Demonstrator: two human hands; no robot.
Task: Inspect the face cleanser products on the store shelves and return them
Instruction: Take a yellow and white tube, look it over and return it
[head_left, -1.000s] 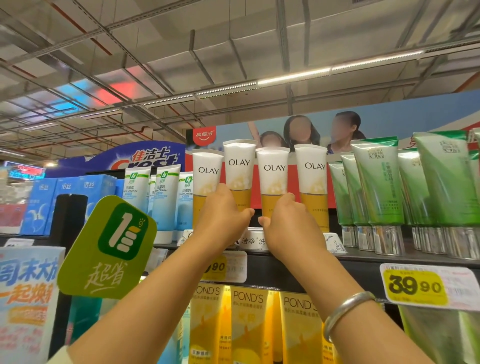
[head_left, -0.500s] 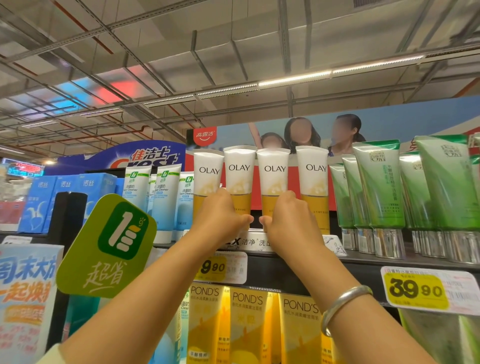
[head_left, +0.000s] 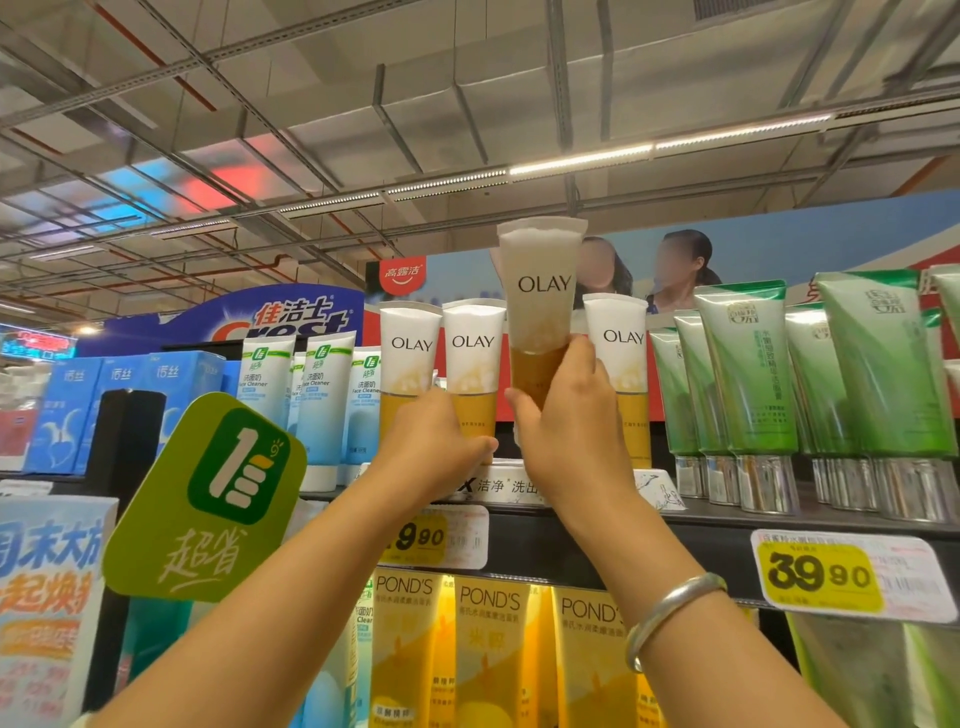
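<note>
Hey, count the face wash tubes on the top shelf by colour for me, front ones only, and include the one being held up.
White and gold tubes: 4, three standing and one lifted in the right hand
White and blue tubes: 3
Green tubes: 6 at least; some overlap, and the frame's right edge crops more
Total: 13 at least

The raised Olay tube (head_left: 540, 312) is smooth plastic, glossy white above and translucent amber below. The green tubes (head_left: 748, 364) at the shelf's right end shine, with mirror-bright silver caps (head_left: 763, 483). The bracelet (head_left: 670, 613) is polished metal; the price tag (head_left: 852, 577) is matt paper.
</note>
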